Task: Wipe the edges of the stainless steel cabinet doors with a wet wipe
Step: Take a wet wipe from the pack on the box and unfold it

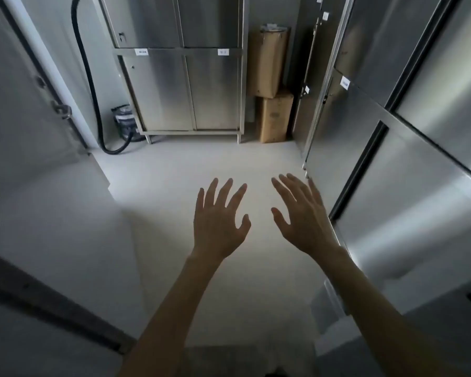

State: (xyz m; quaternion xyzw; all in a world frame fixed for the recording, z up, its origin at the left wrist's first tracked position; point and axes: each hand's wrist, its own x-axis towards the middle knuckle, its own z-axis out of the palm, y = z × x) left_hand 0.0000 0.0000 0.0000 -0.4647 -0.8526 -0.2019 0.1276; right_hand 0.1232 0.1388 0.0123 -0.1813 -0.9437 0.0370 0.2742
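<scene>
Both hands are held out in front of the person, palms down, above the floor [201, 164].
- Left hand [219, 221]: fingers straight and spread, holding nothing.
- Right hand [302, 216]: fingers straight and spread, holding nothing. Its outer edge overlaps the nearest door of the right cabinet [408, 186] in the head view. Contact cannot be determined.

Stainless steel cabinet doors, two locations:
- Far cabinet [182, 85]: stands on short legs at the far edge of the floor. It has two upper and two lower doors, all closed, so the contents are hidden. Two white labels [141, 51] sit on the crossbar between the tiers.
- Right cabinet: runs along the right edge of the floor. Its doors are closed, with dark gaps between the panels. One white label [345, 83] is fixed near a door edge.

Containers:
- Two cardboard boxes stand stacked in the far right corner, between the two cabinets. The upper box [267, 61] stands on the lower box [275, 118]. Their contents cannot be seen.
- A dark bucket [125, 122] stands in the far left corner, just beside the far cabinet's left leg. Its contents cannot be seen.

Surroundings:
- A black hose [90, 77] runs down the wall, loops onto the floor and ends at the bucket.
- A grey door [19, 91] with a metal latch [61, 108] lines the left edge.
</scene>
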